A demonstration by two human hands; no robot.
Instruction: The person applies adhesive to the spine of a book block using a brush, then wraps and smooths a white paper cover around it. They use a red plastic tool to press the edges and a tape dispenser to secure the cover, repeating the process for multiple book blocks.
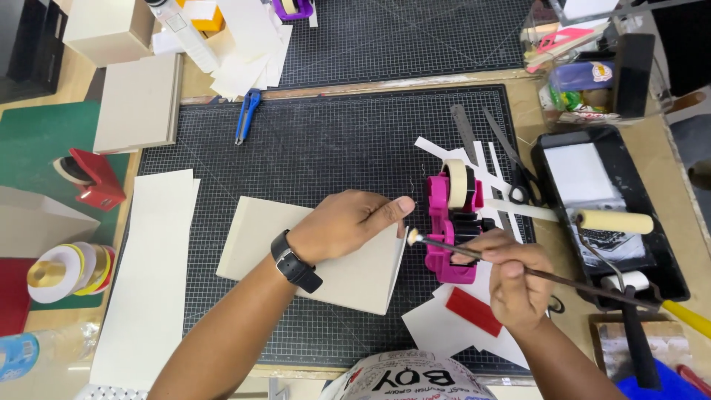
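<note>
My left hand (348,222), with a black watch on the wrist, presses flat on a beige folded board (252,237) lying on the black cutting mat (333,141); its thumb reaches the board's right edge. My right hand (515,278) is closed on a thin dark-handled brush (444,244), whose pale tip touches the board's right edge near the left thumb. A pink tape dispenser (452,215) stands just behind the brush.
A black paint tray (629,159) with a foam roller (615,221) sits at the right. Scissors (518,178), white paper strips, a red card (474,311), a blue utility knife (246,115), white sheets (148,274) and ribbon rolls (67,274) lie around the mat.
</note>
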